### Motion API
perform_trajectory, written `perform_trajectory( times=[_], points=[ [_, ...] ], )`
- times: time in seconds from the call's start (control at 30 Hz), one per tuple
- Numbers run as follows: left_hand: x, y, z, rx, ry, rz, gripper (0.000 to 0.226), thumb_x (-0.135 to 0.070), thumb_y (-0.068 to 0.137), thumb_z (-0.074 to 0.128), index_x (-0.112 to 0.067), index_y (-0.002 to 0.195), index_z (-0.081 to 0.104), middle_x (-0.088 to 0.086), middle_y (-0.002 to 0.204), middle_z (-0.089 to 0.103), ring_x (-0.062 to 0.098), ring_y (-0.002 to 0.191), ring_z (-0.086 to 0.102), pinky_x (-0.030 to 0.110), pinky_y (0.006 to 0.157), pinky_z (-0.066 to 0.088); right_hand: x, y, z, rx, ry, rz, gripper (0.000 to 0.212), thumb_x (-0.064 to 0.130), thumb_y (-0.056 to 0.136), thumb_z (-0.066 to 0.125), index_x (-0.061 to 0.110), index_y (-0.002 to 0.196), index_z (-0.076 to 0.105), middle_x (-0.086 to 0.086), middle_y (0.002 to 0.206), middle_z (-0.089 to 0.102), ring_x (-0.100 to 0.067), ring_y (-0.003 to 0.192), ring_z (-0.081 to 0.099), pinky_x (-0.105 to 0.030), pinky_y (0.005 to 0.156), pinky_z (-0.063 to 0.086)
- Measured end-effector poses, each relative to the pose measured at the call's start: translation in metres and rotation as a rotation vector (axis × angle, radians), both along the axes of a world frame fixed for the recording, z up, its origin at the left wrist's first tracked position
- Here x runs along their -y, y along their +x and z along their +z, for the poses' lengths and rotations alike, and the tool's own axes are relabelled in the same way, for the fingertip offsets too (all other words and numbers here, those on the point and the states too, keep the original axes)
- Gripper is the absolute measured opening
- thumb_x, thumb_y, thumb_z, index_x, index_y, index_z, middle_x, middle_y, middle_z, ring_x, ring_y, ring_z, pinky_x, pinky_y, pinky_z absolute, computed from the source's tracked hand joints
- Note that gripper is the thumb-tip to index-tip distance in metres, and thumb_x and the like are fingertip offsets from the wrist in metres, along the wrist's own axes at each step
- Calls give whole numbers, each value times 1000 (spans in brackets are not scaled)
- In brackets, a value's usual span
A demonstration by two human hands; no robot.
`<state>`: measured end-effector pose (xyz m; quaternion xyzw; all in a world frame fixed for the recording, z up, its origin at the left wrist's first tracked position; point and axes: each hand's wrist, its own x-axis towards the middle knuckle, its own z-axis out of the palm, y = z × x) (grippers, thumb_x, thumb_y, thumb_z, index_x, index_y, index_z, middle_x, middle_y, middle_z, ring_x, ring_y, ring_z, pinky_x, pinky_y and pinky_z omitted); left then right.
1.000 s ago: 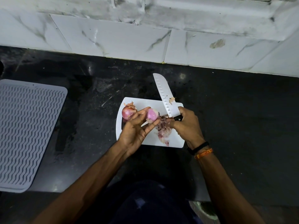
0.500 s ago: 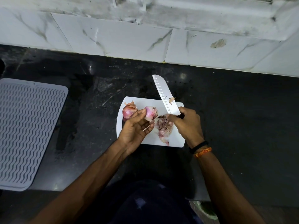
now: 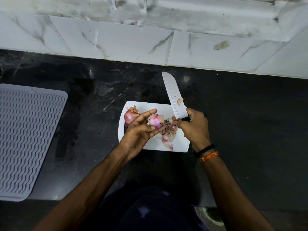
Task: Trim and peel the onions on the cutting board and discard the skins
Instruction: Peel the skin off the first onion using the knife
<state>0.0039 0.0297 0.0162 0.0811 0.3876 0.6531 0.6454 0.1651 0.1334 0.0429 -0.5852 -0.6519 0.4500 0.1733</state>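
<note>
Hands work over the cutting board: the left hand pinches a half-peeled onion above it, and the right hand grips the knife, blade pointing beyond the board's far edge. Skins lie on the board; another onion sits at its left end.

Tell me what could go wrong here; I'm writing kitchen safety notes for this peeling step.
1. The right hand grips the knife while also picking at skin, blade close to the left hand; a slip might cut a finger.
2. The peeled onion, held only by fingertips, may drop.
3. Loose skins pile on the cutting board and may scatter.
</note>
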Motion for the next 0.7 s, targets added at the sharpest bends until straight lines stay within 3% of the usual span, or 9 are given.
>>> perform_trajectory(
  times=[0.1, 0.2, 0.3, 0.4, 0.47, 0.6, 0.7],
  points=[
    [0, 1, -2, -47, 46, 8, 59, 15, 65, 64, -1, 122, 64, 24, 126, 59, 49, 129, 49, 50, 104, 48, 1, 1, 3, -4, -3, -17, 39, 17, 76, 76, 22, 113, 70, 7, 104, 73, -15, 90, 70, -39, 73, 61],
    [1, 2, -1, -47, 52, 36, 57, 16, 66, 68, -7, 118, 66, 30, 130, 56, 47, 127, 52, 43, 101, 50, 5, 1, 7, -35, -31, -24, 36, 14, 78, 73, 20, 113, 70, 4, 103, 73, -14, 88, 69, -28, 62, 55],
    [1, 4, -1, -102, 64, 50, 55, 17, 72, 66, -9, 120, 62, 19, 125, 60, 44, 125, 54, 45, 102, 50, 11, 1, 13, -95, -80, -45, 23, 11, 80, 69, 20, 101, 72, 5, 87, 73, -9, 71, 64, -17, 50, 43],
    [0, 8, 1, -192, 50, 66, 57, 15, 72, 71, -9, 122, 60, 9, 123, 64, 38, 116, 61, 56, 100, 49, 20, -1, 16, -170, -118, -64, 6, 19, 84, 66, 18, 87, 71, 2, 76, 71, -5, 55, 57, -20, 47, 39],
    [-1, 9, 3, -250, 17, 82, 59, 10, 70, 74, -12, 123, 60, 5, 122, 66, 33, 109, 65, 57, 98, 50, 28, -3, 17, -190, -122, -62, 16, 28, 91, 63, 16, 86, 71, 0, 76, 72, -4, 51, 55, -20, 47, 39],
    [-4, 12, 3, -332, -20, 117, 64, 2, 63, 81, -17, 122, 65, 4, 126, 66, 29, 108, 67, 46, 90, 55, 43, -6, 16, -127, -30, -32, 26, 35, 97, 57, 17, 82, 69, 5, 67, 68, -3, 51, 56, -21, 52, 43],
    [-6, 12, 3, -368, -11, 142, 63, 4, 63, 81, -13, 121, 64, 8, 124, 66, 27, 105, 68, 38, 83, 56, 49, -8, 16, -119, 8, -17, 23, 33, 97, 57, 14, 90, 69, 8, 74, 69, 1, 55, 60, -15, 53, 45]
  ],
)
